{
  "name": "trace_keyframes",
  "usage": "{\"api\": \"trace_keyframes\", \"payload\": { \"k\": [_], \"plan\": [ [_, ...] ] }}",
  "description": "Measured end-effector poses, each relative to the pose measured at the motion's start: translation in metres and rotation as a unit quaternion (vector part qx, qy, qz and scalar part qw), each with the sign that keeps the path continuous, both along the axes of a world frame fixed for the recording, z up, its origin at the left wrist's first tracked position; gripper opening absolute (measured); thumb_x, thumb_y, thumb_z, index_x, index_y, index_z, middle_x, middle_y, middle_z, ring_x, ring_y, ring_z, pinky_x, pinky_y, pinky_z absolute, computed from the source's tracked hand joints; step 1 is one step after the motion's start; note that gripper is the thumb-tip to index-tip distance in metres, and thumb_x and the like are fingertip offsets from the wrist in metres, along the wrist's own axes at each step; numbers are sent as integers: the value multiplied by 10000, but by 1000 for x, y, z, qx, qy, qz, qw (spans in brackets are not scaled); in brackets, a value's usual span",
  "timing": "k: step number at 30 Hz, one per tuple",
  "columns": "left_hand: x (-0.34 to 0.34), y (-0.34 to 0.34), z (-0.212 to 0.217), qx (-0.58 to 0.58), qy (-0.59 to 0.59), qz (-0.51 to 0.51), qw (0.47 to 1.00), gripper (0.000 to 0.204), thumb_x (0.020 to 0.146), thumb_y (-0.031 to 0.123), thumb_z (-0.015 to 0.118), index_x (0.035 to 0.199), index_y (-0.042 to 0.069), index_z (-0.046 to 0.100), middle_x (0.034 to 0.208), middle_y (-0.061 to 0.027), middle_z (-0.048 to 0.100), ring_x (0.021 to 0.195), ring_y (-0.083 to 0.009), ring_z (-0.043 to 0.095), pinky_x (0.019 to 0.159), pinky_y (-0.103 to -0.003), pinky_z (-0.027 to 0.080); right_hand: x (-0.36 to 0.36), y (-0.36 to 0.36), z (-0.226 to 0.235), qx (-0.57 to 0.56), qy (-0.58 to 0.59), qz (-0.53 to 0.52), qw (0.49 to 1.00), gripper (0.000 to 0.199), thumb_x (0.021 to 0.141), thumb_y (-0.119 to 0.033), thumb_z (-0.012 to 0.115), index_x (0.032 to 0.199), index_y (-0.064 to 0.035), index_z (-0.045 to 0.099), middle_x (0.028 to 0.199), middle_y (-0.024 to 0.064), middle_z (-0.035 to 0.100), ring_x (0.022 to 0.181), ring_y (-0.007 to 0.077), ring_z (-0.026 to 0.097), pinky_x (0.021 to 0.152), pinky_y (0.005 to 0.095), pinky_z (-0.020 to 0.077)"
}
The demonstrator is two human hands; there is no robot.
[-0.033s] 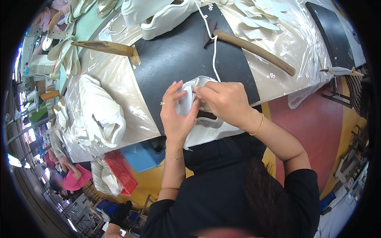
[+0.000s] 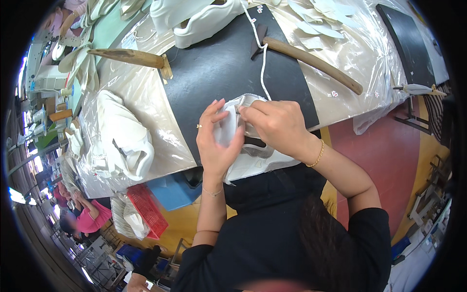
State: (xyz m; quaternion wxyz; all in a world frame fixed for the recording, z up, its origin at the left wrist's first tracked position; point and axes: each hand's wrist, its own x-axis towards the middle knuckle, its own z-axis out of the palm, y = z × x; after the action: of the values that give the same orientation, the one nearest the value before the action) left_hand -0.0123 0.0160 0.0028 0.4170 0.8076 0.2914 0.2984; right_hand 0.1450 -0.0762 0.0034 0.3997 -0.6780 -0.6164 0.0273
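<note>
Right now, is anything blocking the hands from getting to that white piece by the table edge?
Nothing visible is. The right hand is at the white piece, and the left hand is close along its other side. The hammer lies farther off, not between them.

The board (image 2: 214,73) lies across the middle of the surface (image 2: 160,117). At its near end is the workpiece (image 2: 243,170), left fingers (image 2: 217,117) on one side, right fingers (image 2: 253,113) on the other. Moulded pieces (image 2: 204,29) rest at the board's far end; right of them lies the hammer (image 2: 316,64) — head on the board, handle reaching right beyond it — with a cord (image 2: 263,73) crossing it. Left of the board are a handled tool (image 2: 124,56) and, nearer, a bundle (image 2: 124,136). Cut pieces (image 2: 321,19) lie far right; a second board (image 2: 406,44), farther right.
</note>
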Motion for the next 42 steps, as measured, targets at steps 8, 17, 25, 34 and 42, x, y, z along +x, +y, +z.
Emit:
{"api": "trace_keyframes", "payload": {
  "k": [8,17,25,34,42],
  "plan": [
    [13,1,3,-199,-4,114,973,365,866,281,763,1034,2,599,1133,-127,639,1027,-200,580,935,-326,443,8,7,7,5,-56,37,998,177,733,-109,677,908,-85,688,747,3,637,587,156,635,494,283,478],
    [19,12,4,-203,27,134,970,186,909,183,709,891,3,664,964,-70,653,934,-156,588,864,-273,449,5,7,13,-20,-11,43,999,180,756,-77,682,934,-72,702,753,23,645,565,181,628,487,299,478],
    [13,9,6,-190,-20,104,976,179,984,141,601,960,-20,677,1041,-62,650,908,-93,547,823,-236,416,2,6,24,-65,68,19,995,126,813,-75,697,938,-65,698,737,44,622,531,202,614,485,322,480],
    [15,6,5,-199,-46,111,973,145,960,118,629,929,-14,681,1039,-104,658,1029,-186,599,937,-313,435,3,11,33,-67,13,29,997,174,760,-11,655,925,-56,684,871,8,586,545,155,594,482,287,473],
    [18,2,0,-148,-40,117,981,120,926,111,665,890,-2,680,996,-114,655,1009,-232,619,964,-376,459,3,11,34,-72,-32,35,996,162,767,-39,666,928,-54,685,845,20,556,538,151,590,479,284,470]
  ]
}}
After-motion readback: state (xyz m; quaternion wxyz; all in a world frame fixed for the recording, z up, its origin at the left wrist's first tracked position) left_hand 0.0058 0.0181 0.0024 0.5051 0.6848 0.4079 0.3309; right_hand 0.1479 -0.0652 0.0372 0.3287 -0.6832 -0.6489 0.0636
